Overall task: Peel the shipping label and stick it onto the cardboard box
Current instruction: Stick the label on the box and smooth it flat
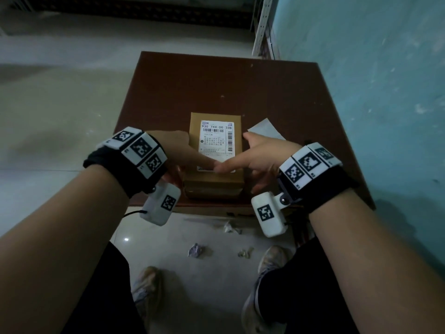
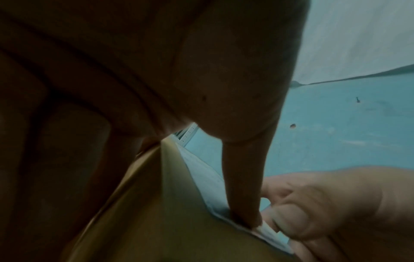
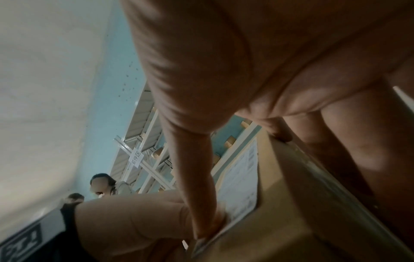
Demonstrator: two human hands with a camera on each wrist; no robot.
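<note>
A small cardboard box [image 1: 214,184] stands on the near edge of a brown table [image 1: 216,80]. A white shipping label [image 1: 216,138] with barcodes lies flat on its top. My left hand [image 1: 192,155] reaches in from the left, its straight index finger [image 2: 241,186] pressing the label's [image 2: 201,173] near edge. My right hand [image 1: 250,153] comes from the right; its index finger [image 3: 197,177] presses the same edge, tip to tip with the left one. The right thumb touches the box's right top edge, and the other fingers hang down the box's [image 3: 291,195] side.
A white backing sheet [image 1: 265,128] lies on the table just right of the box. A blue wall [image 1: 385,92] runs along the right, with a metal shelf upright [image 1: 262,27] behind. Paper scraps [image 1: 196,249] lie on the tiled floor by my shoes. Another person [image 3: 100,186] stands far off.
</note>
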